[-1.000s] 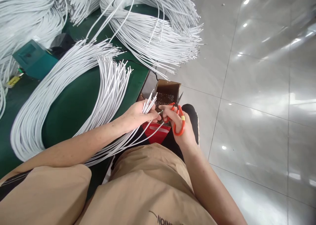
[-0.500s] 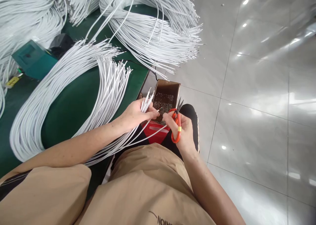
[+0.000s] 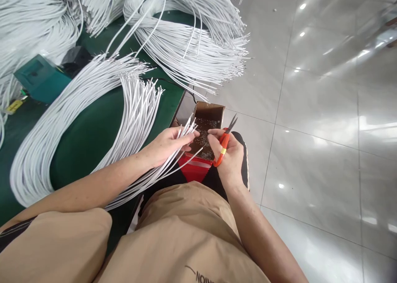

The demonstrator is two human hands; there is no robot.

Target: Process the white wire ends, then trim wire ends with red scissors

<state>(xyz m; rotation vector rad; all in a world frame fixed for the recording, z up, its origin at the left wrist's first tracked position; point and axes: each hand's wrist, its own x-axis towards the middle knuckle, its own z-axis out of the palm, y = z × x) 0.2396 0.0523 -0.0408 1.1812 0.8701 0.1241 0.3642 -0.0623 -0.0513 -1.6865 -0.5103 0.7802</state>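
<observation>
White wires (image 3: 187, 130) pinched in left grip (image 3: 170, 143) so ends are exposed; scissors (image 3: 223, 144) clasped in right grip (image 3: 230, 154), seemingly to free fingertips (image 3: 212, 131).

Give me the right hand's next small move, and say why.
Probably reach with the right hand for the stray white cable: its end sticks out apart from the bunch of white cables in the left hand, and the orange-handled scissors point away from it.
</observation>
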